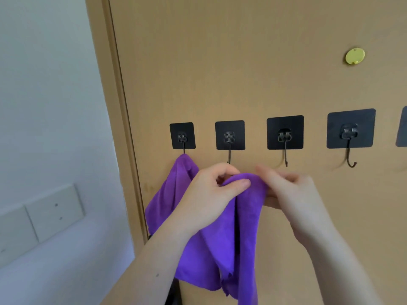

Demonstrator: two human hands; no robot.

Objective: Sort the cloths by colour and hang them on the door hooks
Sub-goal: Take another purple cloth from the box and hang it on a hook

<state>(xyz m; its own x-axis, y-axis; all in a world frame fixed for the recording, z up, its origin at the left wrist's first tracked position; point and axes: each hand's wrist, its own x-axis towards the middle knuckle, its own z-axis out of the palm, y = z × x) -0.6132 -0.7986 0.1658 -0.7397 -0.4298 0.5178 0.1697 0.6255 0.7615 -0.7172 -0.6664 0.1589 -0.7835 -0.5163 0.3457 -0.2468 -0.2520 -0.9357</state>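
Close under the row of door hooks, the left hand (211,194) grips the top fold of a purple cloth (246,227), thumb laid across the front and fingers curled behind. The right hand (293,194) pinches the same fold from the other side with bent fingers; it is slightly blurred, so I cannot tell how many fingers hold. Between the hands the fold rises in a small hump just beneath the tip of the second hook (229,158), near it but not on it. The rest of the cloth hangs between the forearms to the bottom of the view.

Beside the left hand, another purple cloth (174,188) hangs from the first hook (183,148) and drapes down behind the left wrist. The third hook (285,161) and fourth hook (351,162) are bare. Each hook hangs from a black square pad stuck on the tan door (242,73), and the edge of a fifth pad (403,128) shows at the right border. Higher up sits a small brass disc (355,56). Past the door frame is a pale wall (44,106) with switch plates (55,212).

The step in hand looks like hanging this purple cloth next to its match. The next move calls for lifting the hump over the upturned tip and seating the fabric behind it before either hand lets go; no hanging loop is visible. No other cloths are in view, so how much sorting remains cannot be judged.
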